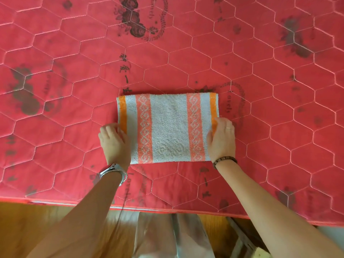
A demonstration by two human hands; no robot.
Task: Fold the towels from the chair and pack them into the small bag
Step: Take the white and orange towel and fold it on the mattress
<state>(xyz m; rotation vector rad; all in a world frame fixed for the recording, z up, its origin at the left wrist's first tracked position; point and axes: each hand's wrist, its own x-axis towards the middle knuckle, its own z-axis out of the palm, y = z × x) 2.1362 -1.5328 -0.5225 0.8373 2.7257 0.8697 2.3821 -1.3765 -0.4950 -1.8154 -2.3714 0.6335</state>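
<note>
Nearest, the left hand and right hand curl their fingers round the orange side edges of the towel, at its 8 and 4 o'clock. It lies flat on the red mattress; lift both edges evenly, match corners, then press the crease.

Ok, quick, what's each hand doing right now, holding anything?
Left hand: fingers curled round the left edge of the towel, holding it.
Right hand: pinching the towel at its right edge.
</note>
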